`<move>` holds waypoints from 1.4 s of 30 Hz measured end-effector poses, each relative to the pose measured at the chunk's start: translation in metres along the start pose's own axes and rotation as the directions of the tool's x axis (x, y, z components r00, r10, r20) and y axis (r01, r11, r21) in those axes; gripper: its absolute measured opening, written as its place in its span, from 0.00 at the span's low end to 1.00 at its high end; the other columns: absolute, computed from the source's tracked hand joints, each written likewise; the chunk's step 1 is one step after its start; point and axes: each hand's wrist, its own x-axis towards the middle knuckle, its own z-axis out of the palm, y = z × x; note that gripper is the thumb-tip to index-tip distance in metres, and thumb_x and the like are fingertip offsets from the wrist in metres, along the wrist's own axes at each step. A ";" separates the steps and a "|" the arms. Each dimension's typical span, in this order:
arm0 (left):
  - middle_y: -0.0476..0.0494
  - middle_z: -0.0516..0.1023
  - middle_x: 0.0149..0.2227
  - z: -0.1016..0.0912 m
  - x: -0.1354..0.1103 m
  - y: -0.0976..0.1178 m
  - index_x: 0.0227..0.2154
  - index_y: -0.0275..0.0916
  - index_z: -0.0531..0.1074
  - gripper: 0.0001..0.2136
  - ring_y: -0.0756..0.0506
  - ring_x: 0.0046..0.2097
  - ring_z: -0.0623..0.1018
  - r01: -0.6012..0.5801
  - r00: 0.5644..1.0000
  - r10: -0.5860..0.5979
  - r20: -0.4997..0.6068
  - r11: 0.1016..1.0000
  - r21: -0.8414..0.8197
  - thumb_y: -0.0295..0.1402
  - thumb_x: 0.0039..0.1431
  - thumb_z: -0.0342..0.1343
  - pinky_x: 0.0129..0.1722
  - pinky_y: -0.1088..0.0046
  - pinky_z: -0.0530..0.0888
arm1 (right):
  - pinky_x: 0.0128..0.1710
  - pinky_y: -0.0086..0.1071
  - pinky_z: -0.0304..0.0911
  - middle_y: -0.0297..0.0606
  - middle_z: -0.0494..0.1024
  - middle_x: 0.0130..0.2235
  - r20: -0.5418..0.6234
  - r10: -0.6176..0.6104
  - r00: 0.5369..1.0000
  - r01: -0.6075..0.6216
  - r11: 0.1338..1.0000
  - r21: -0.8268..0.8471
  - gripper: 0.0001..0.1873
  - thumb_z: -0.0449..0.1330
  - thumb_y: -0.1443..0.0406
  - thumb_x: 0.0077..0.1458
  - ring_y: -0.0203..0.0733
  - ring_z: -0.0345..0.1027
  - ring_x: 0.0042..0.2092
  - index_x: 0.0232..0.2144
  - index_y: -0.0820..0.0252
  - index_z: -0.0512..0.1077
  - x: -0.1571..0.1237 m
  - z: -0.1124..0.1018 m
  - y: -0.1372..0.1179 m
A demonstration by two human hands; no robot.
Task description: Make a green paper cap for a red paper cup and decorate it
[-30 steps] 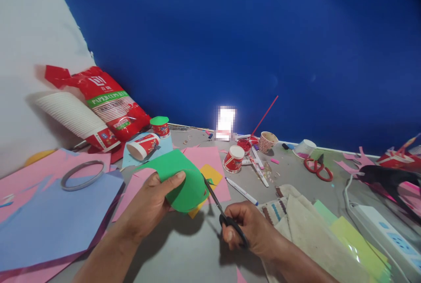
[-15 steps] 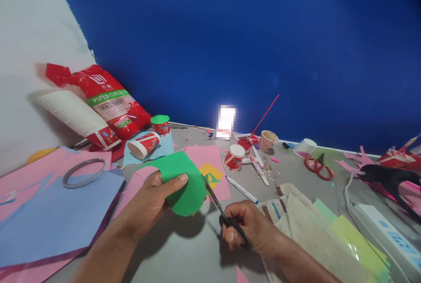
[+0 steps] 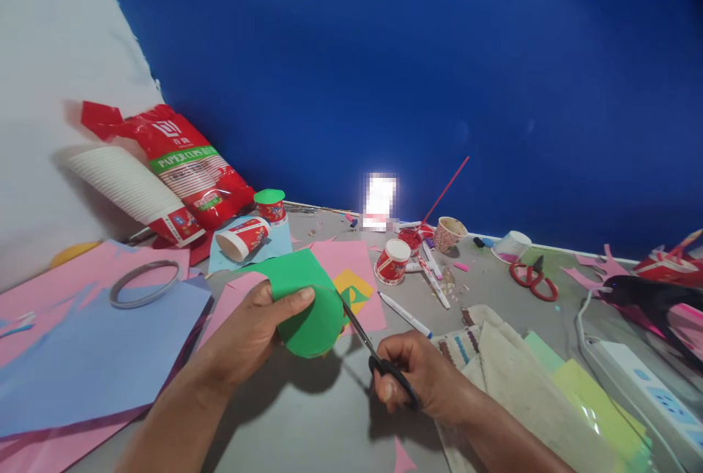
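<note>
In my left hand (image 3: 255, 326) is a sheet of green paper (image 3: 307, 319), pinched between the thumb on top and fingers hidden underneath. Its near edge is cut into a round curve. My right hand (image 3: 409, 374) grips black-handled scissors (image 3: 359, 330), fingers through the loops. The blades lie at the right edge of the green paper and look nearly closed. Behind them, a pink sheet (image 3: 354, 257) lies on the table with a yellow piece (image 3: 356, 290) bearing a small green scrap.
Left lie blue paper (image 3: 110, 363), a grey tape ring (image 3: 143, 284), stacked paper cups (image 3: 132, 191) and a red cup bag (image 3: 192, 165). Behind stand a red-and-white cup (image 3: 392, 262) and markers (image 3: 405, 314). Right are red-handled scissors (image 3: 532, 281), a cloth pouch (image 3: 510, 378) and a power strip (image 3: 653, 392).
The view has shifted slightly. Both hands keep their grips, and the scissors stay at the green paper's right edge with hardly any visible movement.
</note>
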 end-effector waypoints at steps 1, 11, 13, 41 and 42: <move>0.39 0.84 0.29 -0.001 0.000 -0.001 0.31 0.37 0.83 0.11 0.39 0.30 0.82 0.003 1.000 -0.003 0.003 1.000 -0.001 0.41 0.56 0.67 0.32 0.62 0.80 | 0.24 0.26 0.53 0.29 0.72 0.21 0.000 0.004 1.000 -0.004 1.000 0.000 0.34 0.76 0.41 0.29 0.30 0.62 0.23 0.22 0.61 0.70 0.000 0.000 0.000; 0.40 0.82 0.29 -0.006 0.000 0.004 0.29 0.37 0.80 0.12 0.43 0.29 0.79 -0.030 0.990 0.021 0.139 0.998 0.059 0.40 0.61 0.62 0.29 0.68 0.76 | 0.23 0.25 0.51 0.30 0.72 0.20 0.035 0.026 0.999 -0.025 0.999 -0.039 0.34 0.76 0.40 0.31 0.30 0.61 0.22 0.22 0.62 0.71 -0.001 -0.002 -0.003; 0.40 0.81 0.27 -0.004 -0.001 0.006 0.28 0.37 0.80 0.13 0.42 0.29 0.79 -0.034 0.986 0.022 0.164 0.997 0.070 0.40 0.62 0.61 0.28 0.69 0.74 | 0.23 0.25 0.51 0.30 0.72 0.20 0.037 0.029 0.999 -0.027 0.999 -0.047 0.34 0.76 0.40 0.31 0.30 0.61 0.23 0.21 0.61 0.71 -0.002 -0.002 -0.004; 0.45 0.81 0.25 -0.018 -0.001 0.004 0.32 0.37 0.80 0.12 0.47 0.27 0.77 0.003 0.973 -0.037 0.226 0.989 0.150 0.41 0.62 0.62 0.26 0.75 0.71 | 0.21 0.24 0.48 0.28 0.73 0.18 0.051 0.091 0.995 -0.090 0.996 -0.013 0.30 0.78 0.46 0.31 0.27 0.59 0.20 0.18 0.62 0.70 -0.001 -0.004 -0.002; 0.45 0.81 0.25 -0.018 -0.001 0.004 0.31 0.37 0.80 0.13 0.47 0.27 0.77 0.001 0.973 -0.038 0.228 0.987 0.159 0.42 0.62 0.62 0.25 0.75 0.71 | 0.21 0.24 0.48 0.28 0.72 0.17 0.052 0.088 0.995 -0.087 0.996 -0.012 0.30 0.78 0.45 0.31 0.27 0.59 0.20 0.18 0.62 0.70 -0.001 -0.004 -0.002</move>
